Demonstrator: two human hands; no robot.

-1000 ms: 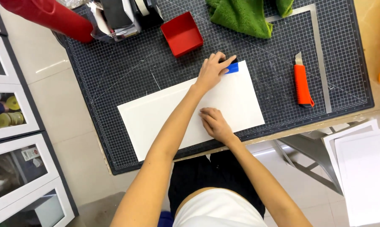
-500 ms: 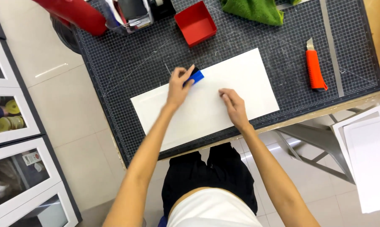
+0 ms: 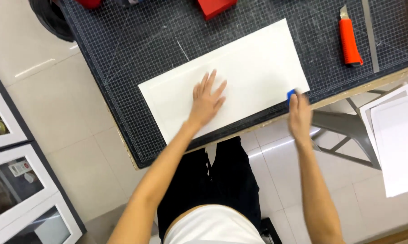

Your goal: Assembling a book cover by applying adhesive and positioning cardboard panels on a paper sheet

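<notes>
A long white sheet [image 3: 253,72], smooth and rectangular with a faint inner border line, lies slantwise on the dark gridded cutting mat [image 3: 136,40], its lower right corner near the mat's front edge. The left hand [image 3: 207,101] presses flat on it with fingers spread wide (gripping nothing). The right hand [image 3: 299,113] closes on a small blue tool [image 3: 291,95] at that corner; an orange utility knife [image 3: 349,40] lies well apart.

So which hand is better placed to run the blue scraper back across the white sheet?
Right, probably. The right hand already holds the blue scraper at the white sheet's near right corner, while the left hand lies flat on the sheet, pinning it.
</notes>
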